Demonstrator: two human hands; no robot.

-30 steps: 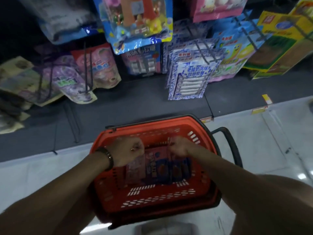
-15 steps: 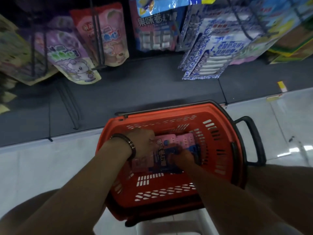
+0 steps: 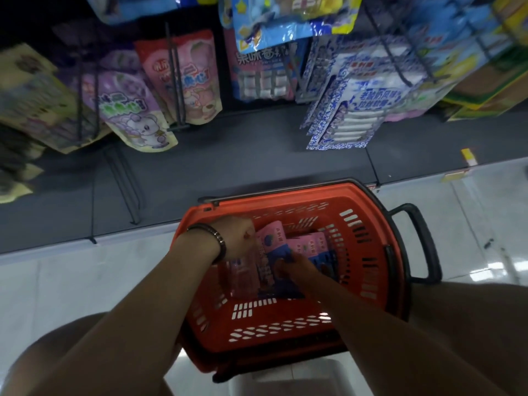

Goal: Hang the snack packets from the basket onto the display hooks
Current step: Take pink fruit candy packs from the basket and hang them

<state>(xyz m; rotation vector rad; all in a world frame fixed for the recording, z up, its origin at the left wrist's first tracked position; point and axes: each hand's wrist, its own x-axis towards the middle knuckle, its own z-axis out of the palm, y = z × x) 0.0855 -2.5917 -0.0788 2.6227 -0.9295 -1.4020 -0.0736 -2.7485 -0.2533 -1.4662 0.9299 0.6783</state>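
1. Orange plastic basket point(image 3: 285, 332), slotted walls, near-centre over the white tile floor point(image 3: 71, 281), just in front of the dark shelf base point(image 3: 228, 155). Its black handle point(image 3: 425, 247) sticks out to the right. A pale blocky object point(image 3: 271, 378) shows under its near edge; can't tell what it is.
2. The snack packets point(image 3: 317, 248) lie flat inside the basket, toward its far-left part. Small overlapping stack w/ pink tops & dark blue lower halves. Count: can't tell.
3. L hand point(image 3: 237, 238) is inside the basket at the left end of the stack, knuckles up. Fingers are bent down and closed on the left edge of the top pink packet; fingertips are hidden under the hand. Dark bracelet point(image 3: 218, 244) on the wrist.
4. R hand point(image 3: 291, 268) is also inside, just right of the L hand & nearer. Fingers are curled onto the dark blue part of the same stack, gripping it. The two hands are close; touching or not, can't tell.
5. The display hooks point(image 3: 175, 81) are dark wire prongs on the far rack above the shelf base, well apart from both hands.
6. Hanging there: purple pouches point(image 3: 128, 110) far left, pink pouches point(image 3: 188, 78) beside them, blue-and-white packs point(image 3: 351, 110) far right. More bags above are blurred.
7. Yellow tag point(image 3: 468, 155) on the shelf edge, right side.
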